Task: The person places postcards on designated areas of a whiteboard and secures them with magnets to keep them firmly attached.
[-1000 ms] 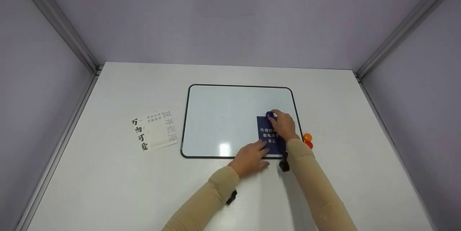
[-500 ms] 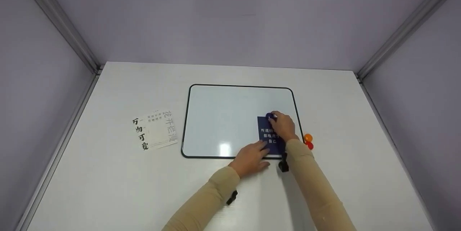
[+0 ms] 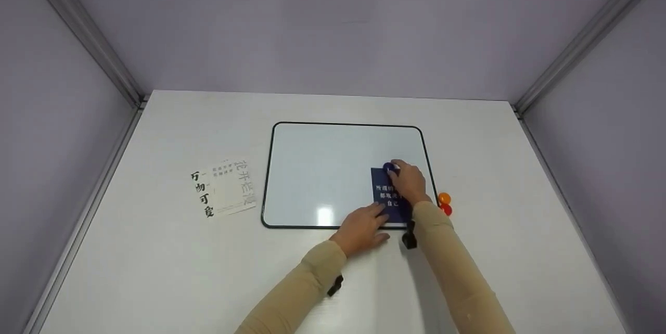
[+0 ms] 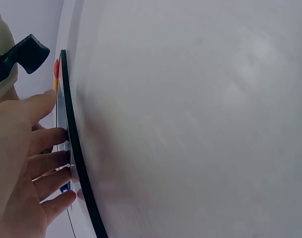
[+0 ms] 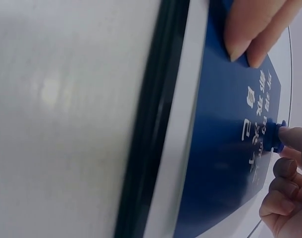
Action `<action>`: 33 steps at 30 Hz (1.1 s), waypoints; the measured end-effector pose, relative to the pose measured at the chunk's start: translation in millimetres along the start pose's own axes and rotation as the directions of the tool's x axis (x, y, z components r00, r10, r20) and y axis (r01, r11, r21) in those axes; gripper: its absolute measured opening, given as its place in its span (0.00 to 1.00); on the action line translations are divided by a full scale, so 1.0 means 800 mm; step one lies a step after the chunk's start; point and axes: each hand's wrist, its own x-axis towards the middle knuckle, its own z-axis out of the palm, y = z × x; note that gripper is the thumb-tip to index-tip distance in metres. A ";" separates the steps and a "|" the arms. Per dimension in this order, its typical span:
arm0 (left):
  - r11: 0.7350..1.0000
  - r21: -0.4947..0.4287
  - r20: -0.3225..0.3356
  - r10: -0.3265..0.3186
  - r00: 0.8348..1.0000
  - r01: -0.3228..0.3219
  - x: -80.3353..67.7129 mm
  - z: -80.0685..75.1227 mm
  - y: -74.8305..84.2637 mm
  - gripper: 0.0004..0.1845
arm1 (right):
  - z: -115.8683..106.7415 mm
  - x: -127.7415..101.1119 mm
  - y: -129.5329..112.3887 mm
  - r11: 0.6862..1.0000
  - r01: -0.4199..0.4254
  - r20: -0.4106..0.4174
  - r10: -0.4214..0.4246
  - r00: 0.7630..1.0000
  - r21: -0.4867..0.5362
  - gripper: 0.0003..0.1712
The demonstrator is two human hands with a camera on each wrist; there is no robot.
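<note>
1. Head view: I've got a whiteboard (image 3: 343,175) lying flat around the middle of the table (image 3: 156,271), with a dark blue card (image 3: 387,196) on it near the board's near right corner.
2. The right hand (image 3: 411,182) sits over the card's far edge, fingers curled and pinching a blue magnet (image 3: 389,167) at the card's top.
3. The left hand (image 3: 360,230) lies flat at the board's near edge, fingers straight, tips pressing the card's near left corner.
4. An orange magnet (image 3: 444,198) and a red magnet (image 3: 446,209) sit on the table just beside the board's right edge; they look to be touching each other. Some white cards with black lettering (image 3: 225,187) lie well apart, toward the table's left edge.
5. Left wrist view: the left hand (image 4: 22,168) is spread, straight fingers (image 4: 49,140) reaching over the board's black rim (image 4: 76,148). The red and orange magnets show as a sliver beyond the rim.
6. Right wrist view: the blue card (image 5: 230,148) fills the frame, white lettering on it. The right hand (image 5: 289,173) pinches the blue magnet (image 5: 275,137) against the card; the left fingertips (image 5: 242,47) press down on the card.
</note>
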 end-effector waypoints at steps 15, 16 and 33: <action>0.999 0.034 -0.080 -0.020 0.997 0.023 0.007 0.002 0.003 0.25 | -0.002 -0.004 0.000 0.999 0.005 -0.025 -0.004 1.000 0.033 0.24; 0.999 0.032 -0.092 -0.022 0.995 0.025 0.008 0.002 0.003 0.24 | -0.003 -0.005 0.000 0.999 0.009 -0.028 -0.008 1.000 0.033 0.23; 1.000 -0.010 -0.114 -0.004 0.994 0.003 0.007 0.004 0.008 0.25 | -0.013 -0.020 0.001 0.992 0.038 -0.061 -0.031 0.998 0.120 0.21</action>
